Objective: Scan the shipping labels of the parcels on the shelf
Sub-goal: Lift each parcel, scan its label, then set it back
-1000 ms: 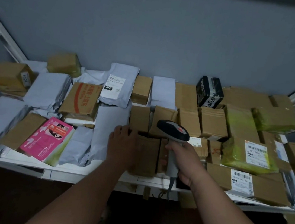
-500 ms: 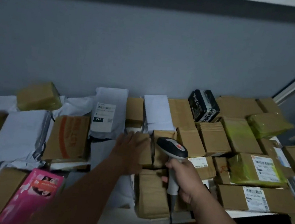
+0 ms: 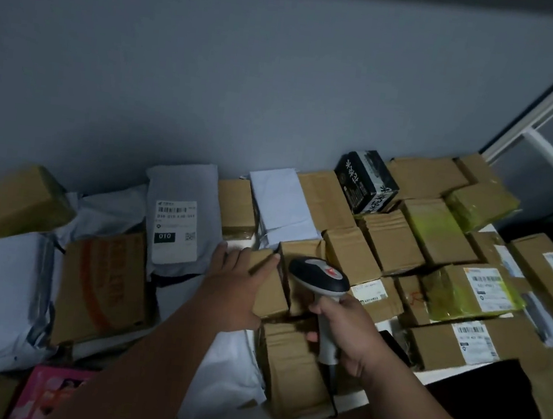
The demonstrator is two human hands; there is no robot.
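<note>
Left hand lies flat on a small brown box mid-shelf, fingers straight across its top toward the wall, nothing gripped. Right hand is wrapped round the handle of the scanner; head points toward the back wall, just right of that box. Box's long axis runs front edge to back. No label visible on its top, so it probably needs turning; left hand is nearer. Labelled parcel sits by the shelf front edge, right side.
</note>
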